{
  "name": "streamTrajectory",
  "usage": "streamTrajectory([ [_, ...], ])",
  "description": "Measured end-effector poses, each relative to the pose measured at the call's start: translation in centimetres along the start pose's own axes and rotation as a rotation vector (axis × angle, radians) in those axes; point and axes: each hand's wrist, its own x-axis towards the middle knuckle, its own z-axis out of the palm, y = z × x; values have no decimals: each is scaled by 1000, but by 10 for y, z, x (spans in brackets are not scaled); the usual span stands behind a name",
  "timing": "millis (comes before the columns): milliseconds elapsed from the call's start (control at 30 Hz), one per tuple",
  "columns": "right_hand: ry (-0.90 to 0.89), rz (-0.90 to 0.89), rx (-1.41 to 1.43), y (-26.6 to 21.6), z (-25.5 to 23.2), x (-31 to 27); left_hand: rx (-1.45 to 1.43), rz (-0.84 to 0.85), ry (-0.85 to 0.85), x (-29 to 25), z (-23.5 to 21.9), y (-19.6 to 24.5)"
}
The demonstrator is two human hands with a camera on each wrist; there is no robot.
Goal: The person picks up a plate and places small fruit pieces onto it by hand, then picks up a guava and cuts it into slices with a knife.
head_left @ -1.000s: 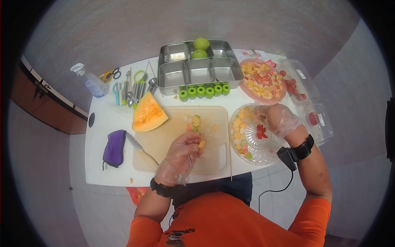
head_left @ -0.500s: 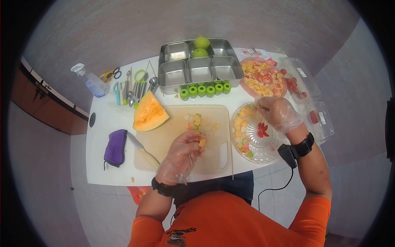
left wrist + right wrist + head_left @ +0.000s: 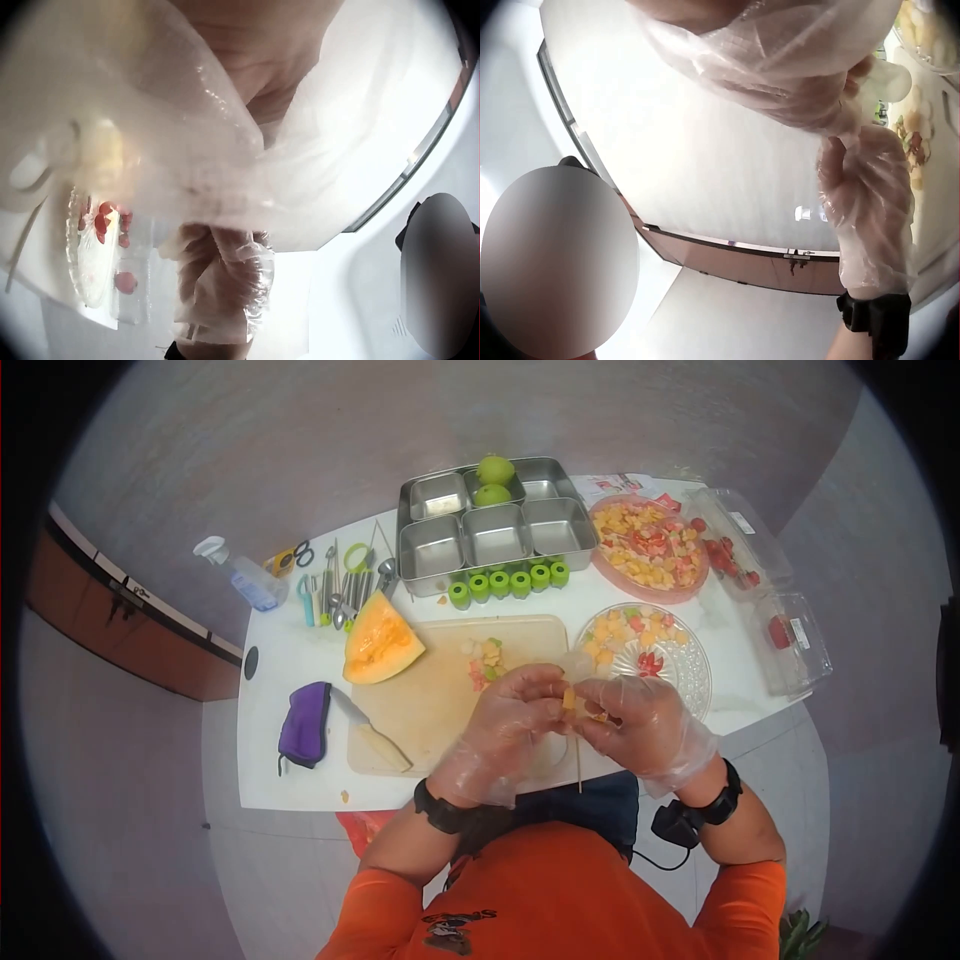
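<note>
Judged the small, orange-yellow block of cut fruit (image 3: 569,699) light, soft and slippery, likely to bruise if squeezed, best taken gently by opposite sides. Pinched it between bent fingers of the left hand in clear plastic glove (image 3: 505,718), over the right edge of the beige plastic cutting board (image 3: 425,705). Showed the similarly gloved right hand (image 3: 645,725) just beside it, fingers bent inward; could not tell whether clamped on anything.

A spray bottle (image 3: 256,584) sits near scissors (image 3: 303,554), and a purple pouch (image 3: 304,726) lies on the white table (image 3: 288,655).
</note>
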Motion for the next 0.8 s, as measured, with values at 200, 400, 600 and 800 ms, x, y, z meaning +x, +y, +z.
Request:
streamTrajectory([
  [200,187,93,127,4,10,-17,203,13,16,9,1,-17],
  [400,331,59,70,22,33,-39,481,-69,55,11,20,-13],
  [600,482,345,161,40,1,-71,1031,30,-80,52,35,2],
  [800,851,679,531,146,-6,-120,1890,307,-477,110,68,8],
])
